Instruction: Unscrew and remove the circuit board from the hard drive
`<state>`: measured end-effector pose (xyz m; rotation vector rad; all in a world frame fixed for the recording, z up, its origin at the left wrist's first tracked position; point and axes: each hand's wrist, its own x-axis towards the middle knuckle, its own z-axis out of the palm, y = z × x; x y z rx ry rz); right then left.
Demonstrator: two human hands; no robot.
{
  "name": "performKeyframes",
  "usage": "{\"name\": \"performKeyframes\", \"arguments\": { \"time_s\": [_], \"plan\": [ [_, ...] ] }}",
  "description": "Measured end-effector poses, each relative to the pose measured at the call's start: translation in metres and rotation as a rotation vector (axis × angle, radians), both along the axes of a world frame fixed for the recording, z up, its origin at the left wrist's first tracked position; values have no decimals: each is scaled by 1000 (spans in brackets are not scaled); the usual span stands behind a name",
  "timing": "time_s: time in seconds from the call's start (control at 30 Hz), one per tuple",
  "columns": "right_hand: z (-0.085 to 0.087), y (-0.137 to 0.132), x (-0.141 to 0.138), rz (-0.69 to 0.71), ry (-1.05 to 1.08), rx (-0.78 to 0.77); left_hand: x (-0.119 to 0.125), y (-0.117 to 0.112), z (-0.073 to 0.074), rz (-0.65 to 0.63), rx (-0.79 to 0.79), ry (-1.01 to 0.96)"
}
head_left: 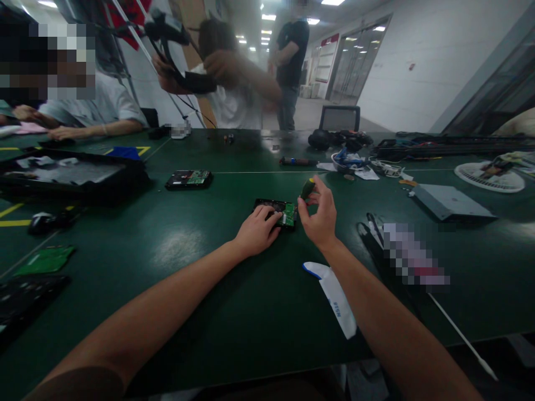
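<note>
A hard drive (288, 215) lies on the green table in front of me, its green circuit board showing at the right end. My left hand (259, 229) grips it from the near left side, fingers resting over its top and covering much of it. Just right of the drive, my right hand (318, 214) is closed on a screwdriver (308, 188) with a green and yellow handle, held tilted between the fingertips. The screwdriver's shaft and tip are too small to make out. Under my right forearm lies a white and blue wrapper (336, 303).
A second hard drive (190, 179) sits further left. Black trays and a green circuit board (48, 260) occupy the left side. To the right are a metal box (452, 201), a white round plate (468, 177) and cables. Several people are across the table.
</note>
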<state>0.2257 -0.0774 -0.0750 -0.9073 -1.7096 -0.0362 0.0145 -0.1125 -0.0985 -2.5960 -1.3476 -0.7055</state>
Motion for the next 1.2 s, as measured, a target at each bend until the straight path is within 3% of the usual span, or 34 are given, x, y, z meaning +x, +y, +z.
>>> {"name": "performKeyframes", "arguments": {
  "time_s": [1.2],
  "plan": [
    [4, -3, 0, -27, -1, -23, -1, -1, 0, -15, -11, -32]
  ]
}}
